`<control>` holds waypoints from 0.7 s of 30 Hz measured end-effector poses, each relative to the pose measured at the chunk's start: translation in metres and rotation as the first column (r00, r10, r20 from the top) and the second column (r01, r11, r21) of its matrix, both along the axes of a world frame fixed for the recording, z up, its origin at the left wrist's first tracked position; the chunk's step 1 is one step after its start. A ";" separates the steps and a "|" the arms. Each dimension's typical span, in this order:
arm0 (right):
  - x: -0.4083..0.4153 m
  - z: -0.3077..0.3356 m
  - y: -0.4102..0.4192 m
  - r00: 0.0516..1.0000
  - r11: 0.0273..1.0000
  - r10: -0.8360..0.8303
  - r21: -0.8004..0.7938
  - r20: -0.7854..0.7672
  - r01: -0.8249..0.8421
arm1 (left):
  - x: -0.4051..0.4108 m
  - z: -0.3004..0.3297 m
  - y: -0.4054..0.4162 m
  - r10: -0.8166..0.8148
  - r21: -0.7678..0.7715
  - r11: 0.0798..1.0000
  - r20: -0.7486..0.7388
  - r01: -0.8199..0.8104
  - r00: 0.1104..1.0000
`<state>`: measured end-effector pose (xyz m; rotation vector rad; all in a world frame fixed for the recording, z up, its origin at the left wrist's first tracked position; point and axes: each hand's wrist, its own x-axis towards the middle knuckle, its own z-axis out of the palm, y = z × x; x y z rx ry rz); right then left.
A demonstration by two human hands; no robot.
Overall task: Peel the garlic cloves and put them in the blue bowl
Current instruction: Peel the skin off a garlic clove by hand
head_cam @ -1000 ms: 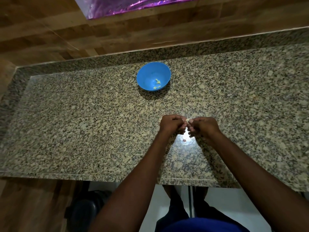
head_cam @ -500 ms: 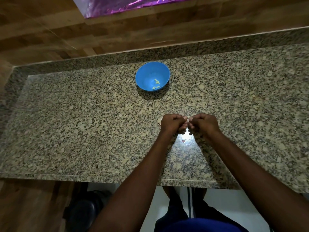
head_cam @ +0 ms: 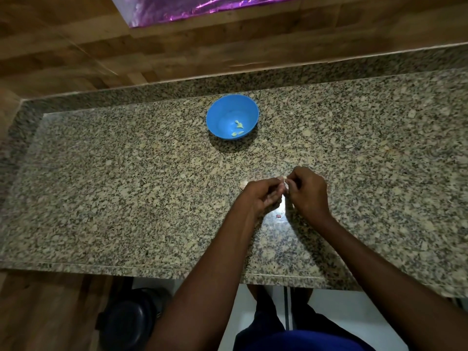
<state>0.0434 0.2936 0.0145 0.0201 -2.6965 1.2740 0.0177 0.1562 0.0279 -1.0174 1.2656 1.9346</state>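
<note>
The blue bowl (head_cam: 232, 116) stands on the speckled granite counter (head_cam: 126, 188), with a few pale peeled garlic pieces (head_cam: 239, 124) in its bottom. Nearer me, my left hand (head_cam: 263, 195) and my right hand (head_cam: 307, 191) meet fingertip to fingertip over the counter. Both pinch a small pale garlic clove (head_cam: 285, 182), mostly hidden by my fingers. Another pale garlic piece (head_cam: 243, 183) peeks out on the counter just beyond my left hand.
A tiny pink scrap (head_cam: 278, 216) lies on the counter below my hands. The counter's front edge (head_cam: 152, 268) runs close to my body. A wood-panelled wall (head_cam: 177, 54) rises behind the counter, and a dark round object (head_cam: 126, 323) sits on the floor at lower left.
My hands stay together on the clove. The right hand has lifted slightly higher than the left, its fingers pulling at the clove's top.
</note>
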 end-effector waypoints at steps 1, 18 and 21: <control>-0.002 0.000 0.000 0.999 0.999 -0.030 -0.030 0.040 0.031 | 0.000 0.000 0.000 -0.013 -0.017 1.000 -0.012 0.013 1.000; -0.022 -0.007 0.006 0.931 0.920 -0.055 -0.345 0.361 0.188 | -0.001 0.002 -0.006 -0.038 -0.057 0.998 -0.168 0.028 0.985; -0.023 -0.007 0.007 0.896 0.879 -0.075 -0.395 0.437 0.266 | -0.002 -0.004 -0.007 -0.136 -0.191 0.977 -0.191 0.099 0.972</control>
